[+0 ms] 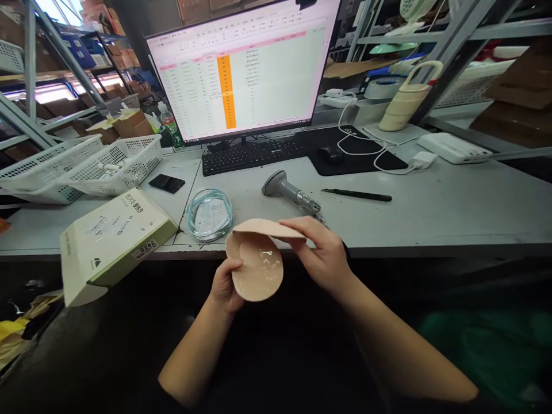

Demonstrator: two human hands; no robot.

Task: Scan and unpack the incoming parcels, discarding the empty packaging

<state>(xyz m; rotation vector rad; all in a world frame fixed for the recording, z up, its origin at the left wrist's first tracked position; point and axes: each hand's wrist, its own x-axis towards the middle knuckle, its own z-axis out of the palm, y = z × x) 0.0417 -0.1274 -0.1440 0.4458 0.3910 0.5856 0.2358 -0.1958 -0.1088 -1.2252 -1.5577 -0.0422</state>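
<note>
A beige stick-on bra (259, 270) is in my hands, just in front of the desk's front edge. One rounded cup faces me and has a glossy inner face with bright reflections. The other cup (267, 228) is folded up above it, seen almost edge-on. My left hand (226, 284) pinches the lower cup at its left side, thumb on the inner face. With thumb and fingers, my right hand (321, 250) grips the right end of the upper cup. Behind the bra lie a coil of clear bluish tubing (210, 214) and a grey handheld scanner (290, 192).
A white-green box (118, 230) overhangs the desk edge at left, beside a phone (167, 183) and white baskets (114, 167). A keyboard (250, 156), monitor (245, 75), mouse (331, 154), black tweezers-like tool (357, 195) and white power bank (453, 148) stand farther back.
</note>
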